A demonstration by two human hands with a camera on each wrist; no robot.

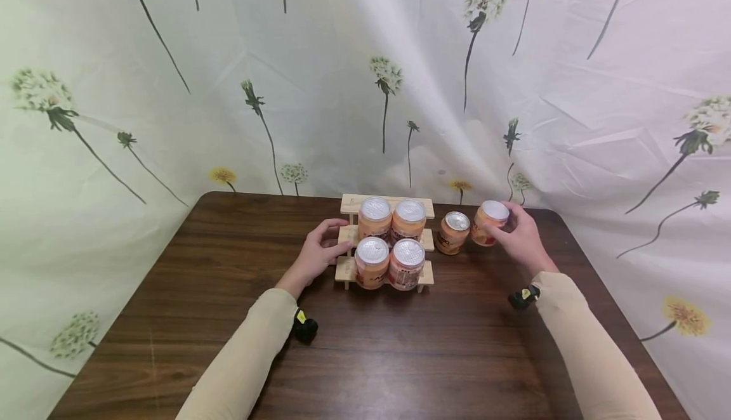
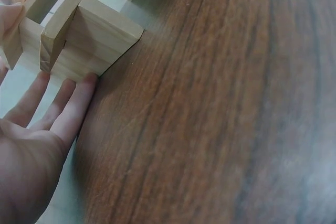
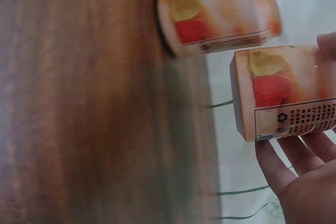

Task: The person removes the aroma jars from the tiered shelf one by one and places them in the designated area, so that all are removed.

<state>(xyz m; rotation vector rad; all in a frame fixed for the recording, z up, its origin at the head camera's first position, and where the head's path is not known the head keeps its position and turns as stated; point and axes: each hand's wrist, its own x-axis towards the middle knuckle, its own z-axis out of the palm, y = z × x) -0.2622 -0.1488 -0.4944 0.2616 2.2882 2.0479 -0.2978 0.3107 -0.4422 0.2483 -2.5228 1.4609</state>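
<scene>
A small stepped wooden rack (image 1: 387, 204) stands on the table and bears several orange cans with silvery lids. Two cans (image 1: 375, 217) are side by side on the middle step, and two more cans (image 1: 408, 266) are on the lowest. My left hand (image 1: 316, 252) grips the rack's left end, thumb over a step and fingers against the wooden side (image 2: 94, 40). Over at the right, my right hand (image 1: 520, 236) holds an orange can (image 3: 283, 93) with fruit pictures, raised slightly above the table. Beside it another can (image 1: 454, 235) stands upright, close to the rack.
The dark wood-grain table (image 1: 240, 268) meets a hanging cloth (image 1: 320, 90) printed with dandelions along its back edge. A small black device with a strap is on each wrist, such as the left strap device (image 1: 304, 328).
</scene>
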